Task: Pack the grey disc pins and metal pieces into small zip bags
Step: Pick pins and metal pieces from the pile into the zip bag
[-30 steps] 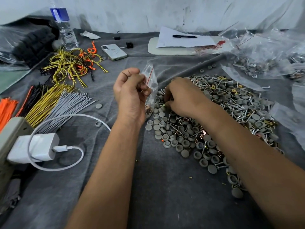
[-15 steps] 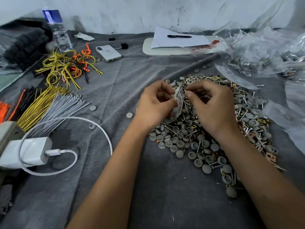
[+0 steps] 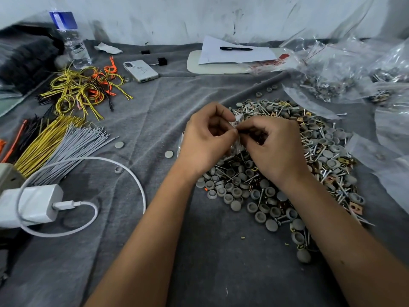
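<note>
Charger (image 3: 33,204): white plug block at the lower left of the frame, its white cable (image 3: 124,173) looping over the grey cloth (image 3: 199,262) that covers the worktop.
Wire bundles (image 3: 62,142): yellow, grey, black and orange lengths lying side by side at the left edge; looped yellow and orange wires (image 3: 84,89) above them.
Bottle (image 3: 70,41): clear plastic with a blue label, upper left.
Phone (image 3: 141,70): pale case, face down, upper left of centre.
Left hand (image 3: 205,140): centre of the frame, fingers curled, thumb and forefinger pinching the small zip bag (image 3: 236,129); the grip is clenched on the bag's top edge.
Small zip bag: clear, crumpled, held between both hands just above the pile; mostly hidden by the fingers, contents cannot be made out.
Right hand (image 3: 274,147): just right of the left hand, fingertips touching it, its grip pinching the same bag edge.
Pile (image 3: 314,156): grey disc pins, round caps lying dome up or hollow side up, mixed with silver screws and small brass-coloured metal pieces; spread from the centre to the right, under and around the hands.
Paper and pen (image 3: 236,48): upper centre, on a pale board.
Plastic bags (image 3: 345,69): clear, some filled with the same parts, upper right.
</note>
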The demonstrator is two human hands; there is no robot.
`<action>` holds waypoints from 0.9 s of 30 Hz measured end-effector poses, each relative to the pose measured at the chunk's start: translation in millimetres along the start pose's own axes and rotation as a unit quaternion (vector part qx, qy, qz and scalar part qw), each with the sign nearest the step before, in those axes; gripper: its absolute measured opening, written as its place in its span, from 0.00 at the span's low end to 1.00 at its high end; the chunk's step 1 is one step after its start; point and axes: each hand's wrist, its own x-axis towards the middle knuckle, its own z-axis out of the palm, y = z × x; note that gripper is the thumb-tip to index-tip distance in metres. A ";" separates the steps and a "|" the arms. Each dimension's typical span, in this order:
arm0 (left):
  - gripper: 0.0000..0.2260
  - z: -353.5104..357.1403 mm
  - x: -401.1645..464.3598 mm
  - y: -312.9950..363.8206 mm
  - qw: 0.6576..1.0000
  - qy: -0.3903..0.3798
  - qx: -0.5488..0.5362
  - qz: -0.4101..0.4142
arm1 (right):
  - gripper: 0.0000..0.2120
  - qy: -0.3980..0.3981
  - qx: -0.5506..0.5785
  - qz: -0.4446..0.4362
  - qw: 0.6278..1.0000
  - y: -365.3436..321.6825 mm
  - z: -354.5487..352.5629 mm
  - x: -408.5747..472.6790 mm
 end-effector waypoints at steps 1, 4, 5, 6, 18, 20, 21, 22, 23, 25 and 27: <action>0.08 -0.5 0.2 0.3 1.000 0.003 -0.005 0.001 | 0.09 -0.004 0.002 -0.003 1.000 -0.6 -0.2 0.2; 0.08 -3.3 1.1 1.4 1.000 0.017 -0.021 0.001 | 0.08 -0.007 0.010 -0.017 1.000 -2.1 -0.6 0.8; 0.08 -4.1 1.7 1.3 0.999 0.025 -0.025 -0.001 | 0.08 0.002 0.009 -0.023 1.000 -2.9 -0.4 0.7; 0.08 -4.6 2.3 1.0 0.999 0.035 -0.029 -0.004 | 0.08 0.020 0.004 -0.030 0.999 -3.9 -0.3 0.5; 0.08 -1.7 2.3 2.8 0.983 0.091 -0.160 -0.026 | 0.12 -0.033 0.018 -0.017 0.999 -10.8 4.1 -2.3; 0.07 -2.5 2.1 3.2 0.981 0.079 -0.178 -0.023 | 0.10 -0.014 0.038 -0.029 0.999 -10.6 2.9 -1.4; 0.06 -3.3 1.9 3.5 0.979 0.070 -0.189 -0.019 | 0.10 -0.001 0.041 -0.029 0.999 -10.1 2.1 -1.0; 0.05 -4.2 2.3 3.5 0.978 0.065 -0.197 -0.013 | 0.10 0.013 0.042 -0.026 0.999 -9.3 1.5 -0.6; 0.05 -5.9 3.1 2.8 0.978 0.073 -0.197 -0.002 | 0.10 0.024 0.040 -0.019 0.999 -8.6 0.8 -0.3; 0.04 -10.3 6.4 -0.4 0.977 0.129 -0.170 0.020 | 0.09 0.037 0.040 -0.004 0.998 -7.6 -0.2 -0.7; 0.04 -15.2 10.7 -5.9 0.975 0.187 -0.118 0.026 | 0.10 0.043 0.062 -0.001 0.997 -7.9 -1.8 -0.8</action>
